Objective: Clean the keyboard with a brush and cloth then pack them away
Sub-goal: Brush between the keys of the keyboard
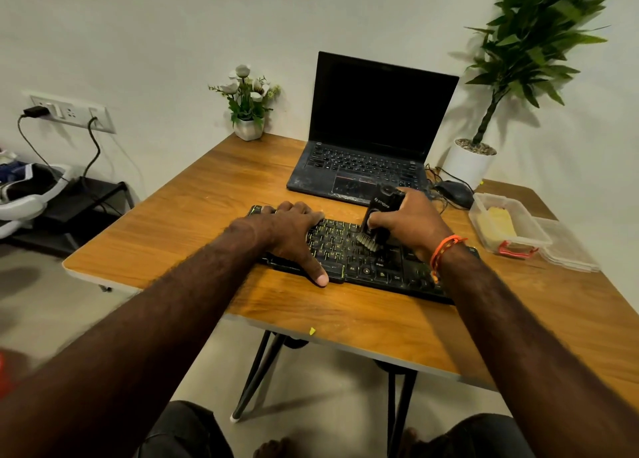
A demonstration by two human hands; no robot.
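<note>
The black, green-lettered keyboard [349, 250] lies on the wooden tabletop [193, 222]. Left hand [290, 232] presses flat on it; right hand [409, 222] grips the black block-handled brush [375, 220], bristles on keys. Risk: hard strokes could dislodge keycaps or sweep dust toward the open laptop [366, 139].

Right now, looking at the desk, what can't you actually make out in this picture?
All in the head view:
- Black keyboard: the left hand and right hand cover its left part and right end.
- Black brush: the handle is mostly wrapped by the right hand.
- Yellow cloth in the clear plastic box: the box walls blur it.
- Key legends: too small.
</note>
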